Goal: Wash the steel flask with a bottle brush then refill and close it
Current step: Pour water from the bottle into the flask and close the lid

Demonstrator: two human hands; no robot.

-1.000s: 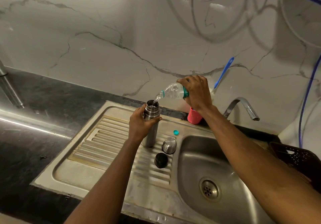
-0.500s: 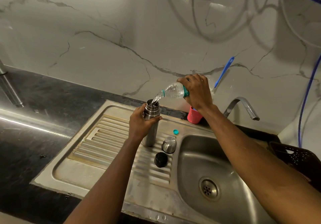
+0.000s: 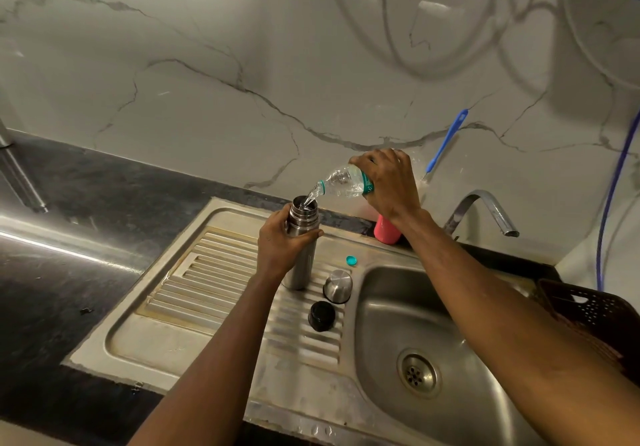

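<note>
Tilted steeper, bottle [image 3: 341,184] in gripping right hand [image 3: 389,182], left hand [image 3: 280,245] clasping upright flask [image 3: 303,269]

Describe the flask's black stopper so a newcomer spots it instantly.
Find the steel sink; on its draining board, right of the flask, beside the basin, sit three caps. The black stopper is the nearest: dark and matte, unlike the shiny steel cap behind it and the tiny teal cap farther back.
</note>
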